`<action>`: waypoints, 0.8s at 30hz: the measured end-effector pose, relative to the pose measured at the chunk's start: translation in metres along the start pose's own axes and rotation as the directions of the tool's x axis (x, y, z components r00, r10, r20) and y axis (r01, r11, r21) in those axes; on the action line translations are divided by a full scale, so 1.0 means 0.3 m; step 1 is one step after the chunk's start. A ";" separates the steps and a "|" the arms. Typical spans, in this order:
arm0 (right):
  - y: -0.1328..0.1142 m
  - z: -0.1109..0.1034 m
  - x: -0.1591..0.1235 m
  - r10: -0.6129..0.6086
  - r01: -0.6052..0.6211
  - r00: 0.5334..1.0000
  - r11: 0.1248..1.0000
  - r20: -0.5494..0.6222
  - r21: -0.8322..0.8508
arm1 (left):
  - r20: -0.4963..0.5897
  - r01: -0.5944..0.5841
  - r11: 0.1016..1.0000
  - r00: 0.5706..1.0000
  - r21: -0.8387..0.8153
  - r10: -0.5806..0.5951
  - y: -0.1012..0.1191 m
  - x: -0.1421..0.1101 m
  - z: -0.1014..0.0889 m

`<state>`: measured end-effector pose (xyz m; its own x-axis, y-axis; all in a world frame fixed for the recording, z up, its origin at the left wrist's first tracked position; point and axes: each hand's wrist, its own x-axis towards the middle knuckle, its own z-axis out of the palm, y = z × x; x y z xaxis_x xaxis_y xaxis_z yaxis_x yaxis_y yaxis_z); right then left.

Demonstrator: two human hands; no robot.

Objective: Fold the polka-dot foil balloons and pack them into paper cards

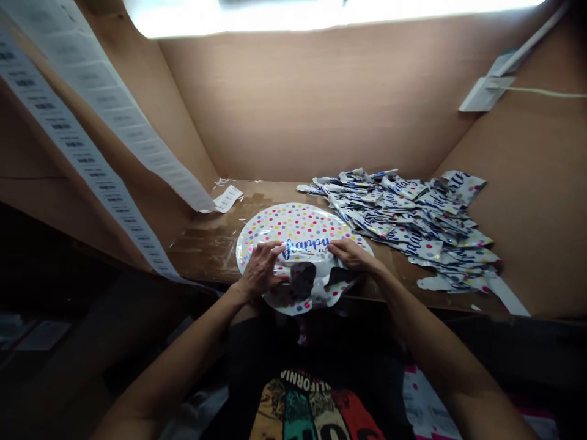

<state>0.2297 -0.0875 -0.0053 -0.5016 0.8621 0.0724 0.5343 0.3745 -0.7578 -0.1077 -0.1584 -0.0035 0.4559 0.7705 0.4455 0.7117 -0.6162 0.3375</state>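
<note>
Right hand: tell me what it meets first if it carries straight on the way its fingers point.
The right hand, lying on the foil balloon, would cross the blue "happy" lettering and then probably meet the left hand first, though depth is hard to judge from this view.

foil balloon (pixel 298 223) part hidden, barcodes (pixel 73 145) blurred, tee (pixel 312 403) cut off at btm

The foil balloon (pixel 298 225) is white, with multicoloured dots and blue script.
</note>
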 end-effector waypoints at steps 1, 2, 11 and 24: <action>-0.010 0.014 0.001 -0.021 0.021 1.000 1.000 0.008 0.004 | 0.007 -0.014 1.000 1.000 -0.012 0.014 0.029 0.024 0.003; -0.018 0.027 0.003 -0.033 0.033 0.999 0.999 0.004 0.010 | 0.024 -0.018 1.000 1.000 -0.022 0.018 0.055 0.048 0.010; -0.007 0.036 -0.159 -0.150 0.149 0.988 0.988 -0.027 -0.046 | 0.156 0.147 0.988 0.976 0.036 -0.151 0.084 0.129 0.028; 0.189 -0.022 -0.221 0.079 -0.089 0.990 0.992 -0.116 -0.088 | 0.381 0.089 0.992 0.923 -0.088 -0.049 -0.139 -0.062 -0.052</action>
<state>0.2976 -0.1213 -0.0489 -0.3761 0.9225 0.0871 0.6344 0.3249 -0.7014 -0.1541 -0.1496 -0.0130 0.5892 0.8041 0.0791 0.6996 -0.5567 0.4479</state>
